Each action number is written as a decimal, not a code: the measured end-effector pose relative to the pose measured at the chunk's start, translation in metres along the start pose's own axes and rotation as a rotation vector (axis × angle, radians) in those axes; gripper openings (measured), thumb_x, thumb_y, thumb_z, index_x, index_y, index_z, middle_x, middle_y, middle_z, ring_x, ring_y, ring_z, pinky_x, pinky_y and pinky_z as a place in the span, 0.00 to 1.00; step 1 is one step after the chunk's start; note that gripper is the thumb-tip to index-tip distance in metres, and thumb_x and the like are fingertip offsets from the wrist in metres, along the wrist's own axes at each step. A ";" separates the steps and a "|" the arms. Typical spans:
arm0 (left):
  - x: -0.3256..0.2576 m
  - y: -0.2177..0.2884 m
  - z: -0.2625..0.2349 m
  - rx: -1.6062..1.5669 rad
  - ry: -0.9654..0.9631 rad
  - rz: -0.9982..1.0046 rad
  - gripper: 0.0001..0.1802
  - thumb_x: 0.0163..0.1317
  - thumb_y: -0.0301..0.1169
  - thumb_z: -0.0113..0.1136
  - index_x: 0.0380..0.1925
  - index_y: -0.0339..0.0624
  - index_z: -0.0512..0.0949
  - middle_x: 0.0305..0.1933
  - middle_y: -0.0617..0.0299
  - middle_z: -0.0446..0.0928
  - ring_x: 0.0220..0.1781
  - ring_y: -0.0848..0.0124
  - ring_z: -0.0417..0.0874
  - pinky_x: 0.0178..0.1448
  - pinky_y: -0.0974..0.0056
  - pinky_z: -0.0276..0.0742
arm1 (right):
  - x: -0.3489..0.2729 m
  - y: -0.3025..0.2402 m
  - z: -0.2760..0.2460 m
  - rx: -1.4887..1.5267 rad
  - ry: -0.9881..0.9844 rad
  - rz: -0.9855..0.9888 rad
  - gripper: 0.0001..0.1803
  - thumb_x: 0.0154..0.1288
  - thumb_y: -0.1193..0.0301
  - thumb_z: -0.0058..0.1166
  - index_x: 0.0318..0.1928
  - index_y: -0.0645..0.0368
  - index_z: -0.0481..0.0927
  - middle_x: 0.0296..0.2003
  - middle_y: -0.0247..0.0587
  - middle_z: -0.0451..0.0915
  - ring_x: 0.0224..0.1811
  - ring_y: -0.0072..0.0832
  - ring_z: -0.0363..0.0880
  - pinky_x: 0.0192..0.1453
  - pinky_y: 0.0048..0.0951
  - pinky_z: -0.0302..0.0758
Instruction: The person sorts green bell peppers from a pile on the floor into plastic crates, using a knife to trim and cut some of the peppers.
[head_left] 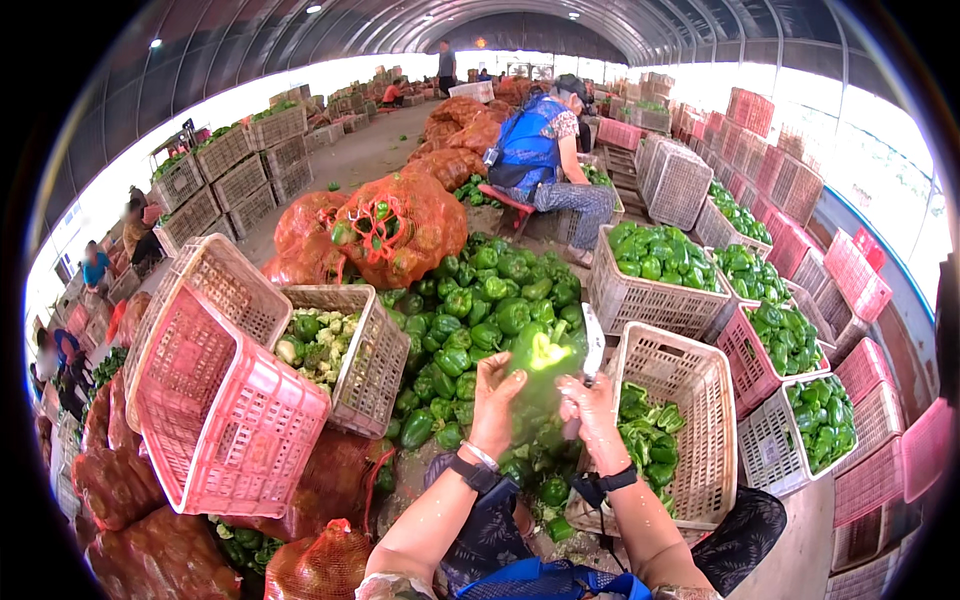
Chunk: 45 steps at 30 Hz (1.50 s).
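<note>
My left hand [496,405] is closed around the side of a green bell pepper [537,400], which is smeared by motion. A pale, light-green cut area shows at the pepper's top. In my right hand [594,414] is a knife [594,338], its broad blade pointing up and away from me, just right of the pepper. My right fingertips are close to the pepper; whether they touch it, I cannot tell. Below and beyond both hands spreads a big heap of green bell peppers [480,310]. To the right of my right hand, a pale crate [705,440] holds some peppers [648,432].
Left of the heap stands a crate of pale pepper trimmings [325,340], beside a tilted pink crate [230,420]. Red mesh sacks [405,225] lie beyond and at lower left. Filled crates [660,255] line the right. A seated person in a blue vest [535,145] works ahead.
</note>
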<state>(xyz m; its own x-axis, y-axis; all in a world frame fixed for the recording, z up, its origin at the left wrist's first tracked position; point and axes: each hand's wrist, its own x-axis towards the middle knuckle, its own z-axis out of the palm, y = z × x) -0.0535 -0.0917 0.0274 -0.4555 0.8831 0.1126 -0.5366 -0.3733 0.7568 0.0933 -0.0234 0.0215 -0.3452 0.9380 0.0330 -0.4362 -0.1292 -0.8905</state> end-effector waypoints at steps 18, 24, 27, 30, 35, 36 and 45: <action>0.001 -0.002 0.019 0.433 -0.278 0.021 0.40 0.47 0.16 0.70 0.63 0.38 0.67 0.53 0.60 0.77 0.52 0.71 0.80 0.59 0.66 0.77 | -0.012 -0.061 -0.047 -0.778 -0.230 -0.381 0.27 0.57 0.73 0.61 0.59 0.63 0.77 0.37 0.35 0.82 0.24 0.24 0.75 0.29 0.24 0.71; 0.003 0.002 0.028 0.818 -0.037 0.371 0.37 0.44 0.27 0.74 0.55 0.33 0.66 0.47 0.52 0.75 0.48 0.63 0.78 0.55 0.60 0.75 | -0.051 -0.045 -0.025 -1.144 -0.090 -0.437 0.19 0.60 0.75 0.51 0.53 0.63 0.72 0.44 0.51 0.80 0.38 0.48 0.83 0.43 0.44 0.80; 0.003 0.000 0.029 0.823 -0.014 0.398 0.38 0.45 0.28 0.73 0.56 0.32 0.65 0.49 0.50 0.73 0.49 0.62 0.76 0.56 0.60 0.74 | -0.049 -0.025 -0.026 -1.252 -0.144 -0.515 0.19 0.60 0.75 0.51 0.52 0.63 0.70 0.46 0.52 0.80 0.38 0.52 0.82 0.44 0.48 0.79; 0.000 0.001 0.029 0.795 -0.013 0.373 0.38 0.46 0.29 0.73 0.57 0.32 0.64 0.50 0.49 0.71 0.49 0.62 0.75 0.57 0.60 0.73 | -0.044 -0.020 -0.024 -1.257 -0.147 -0.459 0.17 0.60 0.75 0.50 0.51 0.64 0.72 0.45 0.56 0.80 0.39 0.57 0.80 0.45 0.50 0.78; -0.003 0.002 0.031 0.781 -0.003 0.352 0.39 0.47 0.30 0.72 0.58 0.33 0.62 0.50 0.50 0.71 0.50 0.62 0.74 0.57 0.61 0.73 | -0.045 -0.018 -0.020 -1.136 -0.186 -0.477 0.16 0.60 0.76 0.50 0.49 0.65 0.72 0.43 0.59 0.80 0.40 0.58 0.80 0.45 0.51 0.77; -0.004 0.001 0.031 0.756 -0.002 0.345 0.39 0.47 0.30 0.72 0.58 0.34 0.62 0.50 0.50 0.71 0.50 0.63 0.75 0.57 0.61 0.73 | -0.045 -0.016 -0.020 -1.164 -0.170 -0.482 0.16 0.59 0.77 0.50 0.49 0.65 0.72 0.43 0.59 0.80 0.40 0.58 0.80 0.45 0.51 0.77; -0.001 0.001 0.021 0.431 -0.061 0.199 0.38 0.48 0.25 0.71 0.58 0.37 0.63 0.51 0.56 0.74 0.49 0.69 0.79 0.55 0.64 0.78 | -0.048 -0.007 -0.021 -1.291 -0.111 -0.428 0.16 0.59 0.78 0.50 0.49 0.65 0.70 0.43 0.58 0.80 0.39 0.58 0.80 0.44 0.51 0.77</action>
<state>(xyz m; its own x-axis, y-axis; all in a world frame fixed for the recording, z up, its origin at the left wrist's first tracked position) -0.0389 -0.0868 0.0413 -0.4704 0.8263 0.3099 -0.0936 -0.3959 0.9135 0.1306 -0.0603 0.0166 -0.4713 0.7898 0.3925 0.5338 0.6097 -0.5860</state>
